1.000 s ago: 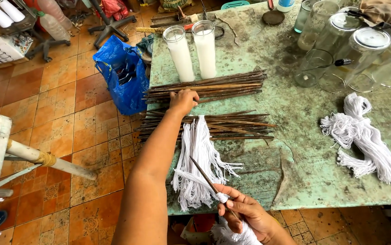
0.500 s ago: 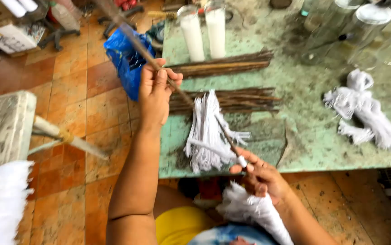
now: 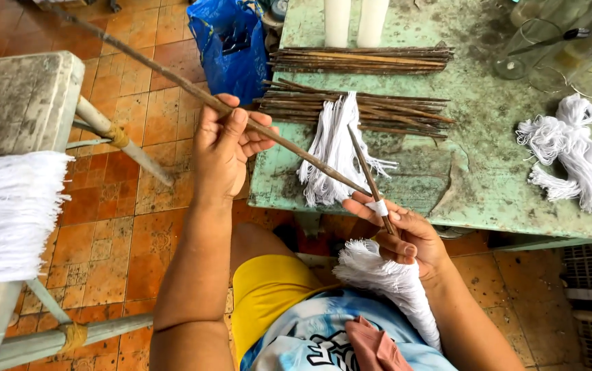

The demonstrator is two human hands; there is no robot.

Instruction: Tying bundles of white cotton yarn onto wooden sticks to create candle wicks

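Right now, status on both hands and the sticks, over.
Left hand grips long stick, raised off table. Right hand pinches short stick plus white thread bundle. Stick piles on green table, nothing blocking.

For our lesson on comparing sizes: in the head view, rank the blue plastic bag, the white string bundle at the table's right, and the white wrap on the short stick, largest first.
1. Blue plastic bag
2. White string bundle, somewhat smaller
3. White wrap, tiny

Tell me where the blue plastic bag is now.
In the head view, the blue plastic bag sits on the tiled floor at the top, against the left edge of the green table, beyond the left hand.
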